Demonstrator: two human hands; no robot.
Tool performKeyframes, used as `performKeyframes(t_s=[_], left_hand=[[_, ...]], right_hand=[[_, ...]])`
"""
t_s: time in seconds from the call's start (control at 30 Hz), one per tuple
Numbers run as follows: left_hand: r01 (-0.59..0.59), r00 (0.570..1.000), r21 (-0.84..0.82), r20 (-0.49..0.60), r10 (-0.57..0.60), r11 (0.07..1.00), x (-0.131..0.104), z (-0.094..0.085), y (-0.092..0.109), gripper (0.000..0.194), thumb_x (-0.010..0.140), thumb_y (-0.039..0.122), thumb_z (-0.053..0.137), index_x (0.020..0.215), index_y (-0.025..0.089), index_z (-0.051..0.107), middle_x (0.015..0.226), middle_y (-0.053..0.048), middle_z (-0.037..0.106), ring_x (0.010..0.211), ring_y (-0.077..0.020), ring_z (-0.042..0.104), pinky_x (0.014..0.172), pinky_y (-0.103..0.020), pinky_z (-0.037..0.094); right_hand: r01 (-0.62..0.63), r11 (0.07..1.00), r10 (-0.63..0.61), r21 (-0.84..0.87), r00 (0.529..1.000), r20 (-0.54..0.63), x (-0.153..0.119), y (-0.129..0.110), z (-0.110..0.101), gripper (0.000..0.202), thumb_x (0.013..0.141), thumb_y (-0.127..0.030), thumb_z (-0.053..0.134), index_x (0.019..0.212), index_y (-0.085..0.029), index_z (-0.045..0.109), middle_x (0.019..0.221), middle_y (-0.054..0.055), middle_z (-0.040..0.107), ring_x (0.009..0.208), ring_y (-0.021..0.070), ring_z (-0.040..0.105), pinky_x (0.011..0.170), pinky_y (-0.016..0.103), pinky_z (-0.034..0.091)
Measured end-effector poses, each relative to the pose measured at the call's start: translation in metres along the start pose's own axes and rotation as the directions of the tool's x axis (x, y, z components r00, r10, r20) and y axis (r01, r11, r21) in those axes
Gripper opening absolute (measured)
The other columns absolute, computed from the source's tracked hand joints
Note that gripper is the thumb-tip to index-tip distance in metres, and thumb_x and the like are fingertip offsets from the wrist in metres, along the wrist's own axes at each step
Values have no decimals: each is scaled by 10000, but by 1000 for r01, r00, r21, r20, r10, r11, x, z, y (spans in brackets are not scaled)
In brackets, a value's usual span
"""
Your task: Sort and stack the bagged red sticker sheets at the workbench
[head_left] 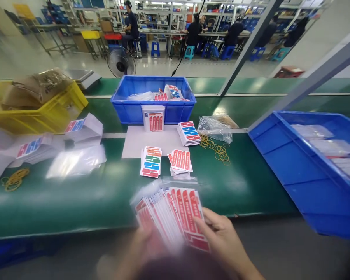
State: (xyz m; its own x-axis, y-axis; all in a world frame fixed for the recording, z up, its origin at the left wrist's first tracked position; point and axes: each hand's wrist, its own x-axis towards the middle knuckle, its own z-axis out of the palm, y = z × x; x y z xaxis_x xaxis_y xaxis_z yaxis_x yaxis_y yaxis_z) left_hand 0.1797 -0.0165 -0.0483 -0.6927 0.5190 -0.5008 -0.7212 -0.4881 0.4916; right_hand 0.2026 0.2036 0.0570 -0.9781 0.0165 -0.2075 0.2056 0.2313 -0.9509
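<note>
Two hands hold a fanned bundle of bagged cards (169, 219) at the green table's (76, 204) near edge, your right hand (224, 238) pinching its right side, your blurred left hand (138, 245) closed around its left, beyond which a multicoloured card stack (151, 161) lies.

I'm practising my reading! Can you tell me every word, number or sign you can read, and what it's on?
No words, numbers or signs are readable.
Held cards: pale writing on red strips, too blurred.
Right front card stack: pale writing on red strips, too small.
Upright card packet: writing too small.
Brown package: dark marks, too blurred.
</note>
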Motion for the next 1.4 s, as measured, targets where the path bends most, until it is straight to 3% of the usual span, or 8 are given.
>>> performKeyframes(t_s=[0.2, 0.27, 0.4, 0.57, 0.7, 0.87, 1.07, 1.4], left_hand=[[16, 998, -118, -62, -23, 993, -1, -33, -12, 463, 626, 346, 779, 1037, 162, 669, 1017, -126, 726, 985, -364, 657, 954, -534, 459], [-7, 999, -130, -37, 3, 992, -2, -33, -13, 439, 668, 297, 756, 1065, 136, 660, 1039, -147, 715, 985, -363, 656, 974, -548, 431], [10, 1000, -133, 22, -7, 991, -6, -23, -10, 485, 626, 249, 788, 1079, 131, 661, 1095, -148, 696, 1109, -383, 589, 1036, -515, 385], [26, 1000, -106, -4, -26, 994, -12, -23, -8, 461, 615, 239, 793, 1056, 186, 669, 1091, -88, 704, 1158, -348, 563, 1040, -454, 406], [22, 1000, -114, -4, -23, 993, -11, -32, -11, 508, 636, 258, 788, 1116, 189, 638, 1058, -100, 711, 1042, -353, 629, 935, -490, 477], [7, 999, -104, -43, -11, 995, -5, -34, -15, 474, 627, 228, 791, 1071, 132, 658, 1026, -140, 718, 952, -338, 666, 874, -455, 512], [42, 999, -89, 14, -41, 995, -6, -22, -13, 524, 633, 239, 791, 1120, 107, 646, 1091, -170, 694, 1038, -367, 632, 957, -497, 464], [36, 990, -175, -127, -59, 984, -7, -23, -16, 448, 555, 211, 838, 976, 134, 704, 991, -124, 735, 961, -347, 670, 935, -498, 490]], right_hand=[[-212, 968, 155, -132, 925, -346, 6, 42, -36, 829, 825, -592, 529, 1482, -202, 207, 1468, 144, 377, 1292, 348, 421, 991, 513, 444], [-147, 963, 79, -226, 955, -284, 8, 43, -32, 731, 863, -560, 486, 1467, -223, 249, 1508, 114, 309, 1349, 323, 337, 1067, 508, 351], [25, 999, -16, -47, 984, 176, 13, 22, 0, 418, 926, -467, 436, 1235, -210, 551, 1186, 110, 623, 1070, 244, 584, 913, 356, 474], [-16, 1000, 17, -11, 997, 70, 18, 4, 8, 365, 936, -429, 446, 714, -174, 582, 660, 2, 587, 615, 138, 531, 596, 236, 443], [-131, 983, 133, 131, 991, -10, 15, 20, -27, 364, 913, -471, 469, 1096, -184, 599, 977, 88, 679, 858, 228, 630, 726, 309, 517], [-197, 970, 139, -142, 929, -343, 11, 51, -37, 690, 859, -514, 526, 1447, -247, 279, 1484, 126, 346, 1289, 317, 420, 955, 429, 465], [-13, 999, 20, -48, 988, 153, 11, 31, 9, 345, 933, -447, 440, 1075, -208, 645, 980, 73, 689, 904, 218, 639, 809, 321, 524], [-125, 990, 119, 61, 988, 98, 16, 30, 1, 264, 901, -454, 508, 976, -219, 601, 890, 38, 621, 852, 182, 596, 714, 253, 482]])
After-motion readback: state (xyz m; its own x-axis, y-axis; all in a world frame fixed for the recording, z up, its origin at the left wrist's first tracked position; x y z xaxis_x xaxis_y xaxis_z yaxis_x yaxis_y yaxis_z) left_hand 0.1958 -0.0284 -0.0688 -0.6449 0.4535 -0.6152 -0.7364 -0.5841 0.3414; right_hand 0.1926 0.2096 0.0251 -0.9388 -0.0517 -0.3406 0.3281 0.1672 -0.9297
